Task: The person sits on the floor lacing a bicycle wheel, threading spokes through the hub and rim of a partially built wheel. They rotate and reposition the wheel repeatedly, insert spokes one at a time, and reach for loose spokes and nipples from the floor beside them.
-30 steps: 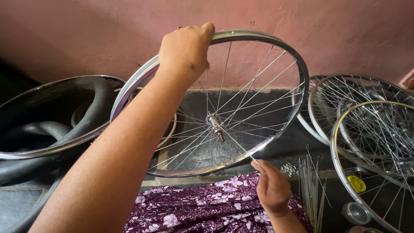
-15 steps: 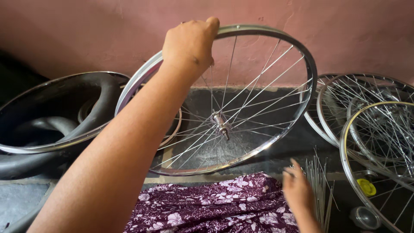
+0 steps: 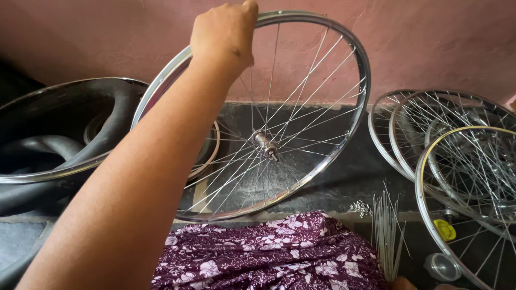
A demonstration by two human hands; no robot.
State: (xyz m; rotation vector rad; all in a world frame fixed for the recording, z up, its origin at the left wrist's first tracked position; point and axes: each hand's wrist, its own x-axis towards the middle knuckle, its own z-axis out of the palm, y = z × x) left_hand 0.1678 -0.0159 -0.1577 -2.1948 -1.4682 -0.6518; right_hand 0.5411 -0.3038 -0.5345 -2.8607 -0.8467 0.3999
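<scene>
While the left hand (image 3: 226,32) grips the spoked wheel (image 3: 322,48) rim (upright, by the wall), the right hand (image 3: 400,283) barely shows, grip unclear.

The left hand (image 3: 226,32) sits on top of the bicycle wheel rim (image 3: 355,123), which stands tilted before the wall (image 3: 430,43). Below the hand, the hub (image 3: 265,145) lies at the wheel's centre. Left of the forearm rests a rim holding a tyre (image 3: 107,134). Far right, several spoked wheels (image 3: 457,156) overlap. Below them, near the frame's bottom, stands a bundle of loose spokes (image 3: 384,236), right of the patterned cloth (image 3: 269,252).
</scene>
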